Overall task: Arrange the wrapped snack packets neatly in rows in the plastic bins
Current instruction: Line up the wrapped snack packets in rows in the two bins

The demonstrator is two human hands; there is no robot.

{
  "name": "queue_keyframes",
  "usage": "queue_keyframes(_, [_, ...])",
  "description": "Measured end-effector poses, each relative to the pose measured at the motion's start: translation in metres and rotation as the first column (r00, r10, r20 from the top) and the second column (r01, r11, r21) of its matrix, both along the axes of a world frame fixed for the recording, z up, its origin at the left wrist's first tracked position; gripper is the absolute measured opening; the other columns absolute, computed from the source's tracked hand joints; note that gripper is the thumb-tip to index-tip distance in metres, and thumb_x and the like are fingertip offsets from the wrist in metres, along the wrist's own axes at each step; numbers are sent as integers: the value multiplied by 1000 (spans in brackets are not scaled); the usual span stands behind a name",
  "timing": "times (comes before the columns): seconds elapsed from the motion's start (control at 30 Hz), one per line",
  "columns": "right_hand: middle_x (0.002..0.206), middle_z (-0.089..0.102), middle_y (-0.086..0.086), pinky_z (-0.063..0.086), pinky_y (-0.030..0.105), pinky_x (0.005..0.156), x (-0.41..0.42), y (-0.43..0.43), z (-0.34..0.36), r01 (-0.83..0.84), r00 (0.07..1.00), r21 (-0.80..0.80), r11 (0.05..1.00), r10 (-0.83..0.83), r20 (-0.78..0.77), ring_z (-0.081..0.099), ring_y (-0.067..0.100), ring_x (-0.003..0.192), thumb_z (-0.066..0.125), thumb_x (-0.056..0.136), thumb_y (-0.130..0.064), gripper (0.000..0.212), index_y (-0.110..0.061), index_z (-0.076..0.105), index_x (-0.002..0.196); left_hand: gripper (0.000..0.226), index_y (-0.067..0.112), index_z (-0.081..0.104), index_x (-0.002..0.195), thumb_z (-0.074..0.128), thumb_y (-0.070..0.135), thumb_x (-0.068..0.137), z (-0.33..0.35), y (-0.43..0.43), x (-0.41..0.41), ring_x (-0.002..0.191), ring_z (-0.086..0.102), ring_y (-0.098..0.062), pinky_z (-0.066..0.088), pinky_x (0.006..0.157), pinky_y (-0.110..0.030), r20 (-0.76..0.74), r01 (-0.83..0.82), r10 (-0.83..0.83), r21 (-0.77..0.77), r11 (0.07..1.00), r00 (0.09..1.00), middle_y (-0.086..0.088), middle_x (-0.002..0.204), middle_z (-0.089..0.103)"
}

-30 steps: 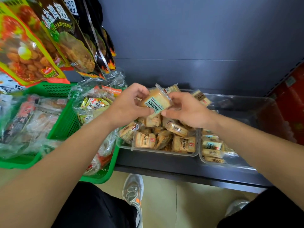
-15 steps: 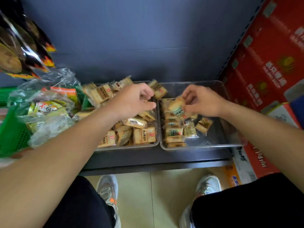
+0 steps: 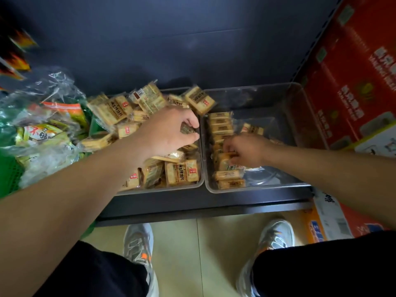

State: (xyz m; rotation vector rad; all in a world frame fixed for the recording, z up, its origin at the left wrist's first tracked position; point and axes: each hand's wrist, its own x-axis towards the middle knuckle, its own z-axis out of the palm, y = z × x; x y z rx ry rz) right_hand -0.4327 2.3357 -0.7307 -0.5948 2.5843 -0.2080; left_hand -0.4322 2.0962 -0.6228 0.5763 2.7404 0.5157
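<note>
On the dark shelf, seen from the head camera, two clear bins sit side by side. One neat row of packets (image 3: pixel 220 133) lines the right bin's (image 3: pixel 300 116) left wall; the rest is bare. Right hand (image 3: pixel 246 150) pinches a packet into that row. Left hand (image 3: pixel 171 131) curls around another from the jumbled left bin (image 3: pixel 162 188). Most work remains.

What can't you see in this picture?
- Head view: the right hand covers part of the packet row, so its grip is unclear.
- The left hand hides the packets under it.
- The red box is cut off by the right edge.
- Packet print is too blurred to read.
</note>
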Motion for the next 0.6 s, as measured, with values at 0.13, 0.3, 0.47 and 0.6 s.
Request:
queue_keyframes(0.13, [101,62,-8,52,35,78,1,-1,-4,31,998,-11,999,-31,48,58,17,93,80,81,-41,32,-38,53,96,26,29,66,121,67,37,96,-1,-2,1,106,50,-2,34,92,-24,46,-10,9,11,1000,999,16,117,58])
queue_keyframes(0.3, [108,57,-6,49,35,82,1,3,-5,71,992,-66,995,-64,105,55,16,98,82,80,-41,36,-34,55,102,25,30,67,119,67,39,95,-3,-5,0,108,52,-3,35,91,-24,60,-8,6,30,1000,998,13,124,63])
queue_keyframes(0.47, [116,58,-5,47,30,86,0,4,-1,115,969,-20,993,-108,220,56,17,104,76,86,-46,53,-22,56,129,25,28,68,120,67,35,96,-2,-5,-1,109,54,-3,36,91,-22,77,-18,13,63,998,997,13,121,63])
queue_keyframes(0.6, [116,61,-3,50,33,91,0,4,-5,153,956,-16,988,-144,257,59,19,108,75,86,-49,51,-20,60,125,23,29,67,118,67,36,96,-2,-5,-2,110,54,-4,36,92,-23,80,-26,21,69,997,997,15,120,63])
